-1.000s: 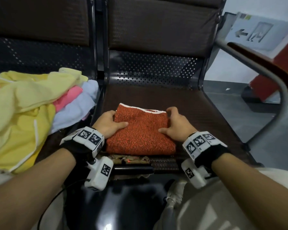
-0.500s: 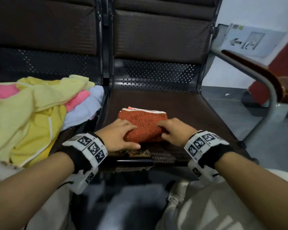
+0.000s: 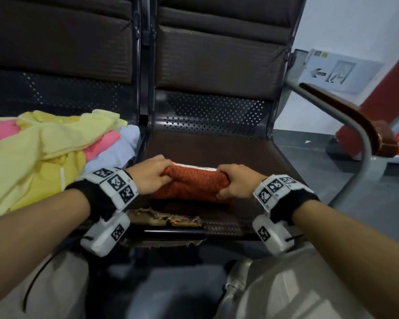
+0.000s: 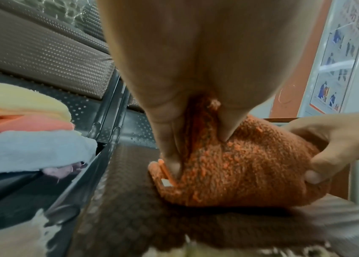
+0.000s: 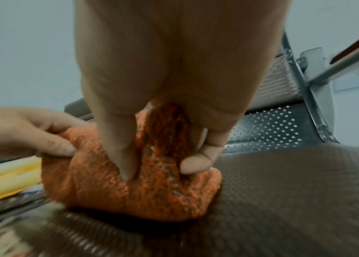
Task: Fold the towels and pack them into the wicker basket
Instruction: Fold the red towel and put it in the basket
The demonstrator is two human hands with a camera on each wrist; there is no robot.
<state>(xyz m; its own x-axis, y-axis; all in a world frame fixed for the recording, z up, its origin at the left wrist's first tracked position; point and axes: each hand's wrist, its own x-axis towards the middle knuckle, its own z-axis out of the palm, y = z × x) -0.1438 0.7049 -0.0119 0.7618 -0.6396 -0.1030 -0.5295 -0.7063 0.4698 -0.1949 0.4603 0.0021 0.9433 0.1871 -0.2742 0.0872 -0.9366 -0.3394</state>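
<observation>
From the head view, the left hand (image 3: 151,174) and right hand (image 3: 236,184) grip opposite ends of a nubbly orange towel (image 3: 191,186), folded into a thick bundle on the perforated brown seat (image 3: 217,148). At the left wrist, thumb and fingers (image 4: 167,139) pinch its looped pile. At the right wrist, curled fingertips (image 5: 196,163) dig into the plush fold.

A folded, nubbly orange-red terry towel (image 3: 190,186) sits on the brown perforated metal bench seat (image 3: 207,146), gripped at both ends. The left hand (image 3: 151,174) curls its fingers over the towel's left end; the right hand (image 3: 234,181) pinches the right end. Left of the left fingers, on the neighbouring seat, lies a loose heap of yellow, pink and pale blue towels (image 3: 46,153). A curved grey metal armrest with a brown wooden top (image 3: 346,116) rises right of the right fingers.
</observation>
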